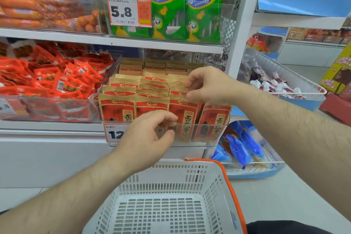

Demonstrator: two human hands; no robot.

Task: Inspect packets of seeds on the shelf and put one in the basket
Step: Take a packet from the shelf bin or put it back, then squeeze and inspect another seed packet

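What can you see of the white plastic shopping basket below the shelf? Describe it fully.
The white plastic shopping basket sits upright at the bottom of the view, below the tray of seed packets. Its walls and floor are perforated with rows of slots. An orange handle lies along its right rim. Nothing shows inside it, and neither hand touches it.

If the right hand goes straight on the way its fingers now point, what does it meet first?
Probably the tops of the seed packets in the third row from the left: the right hand points left and slightly down at them, fingers at or nearly touching them. Depth is unclear.
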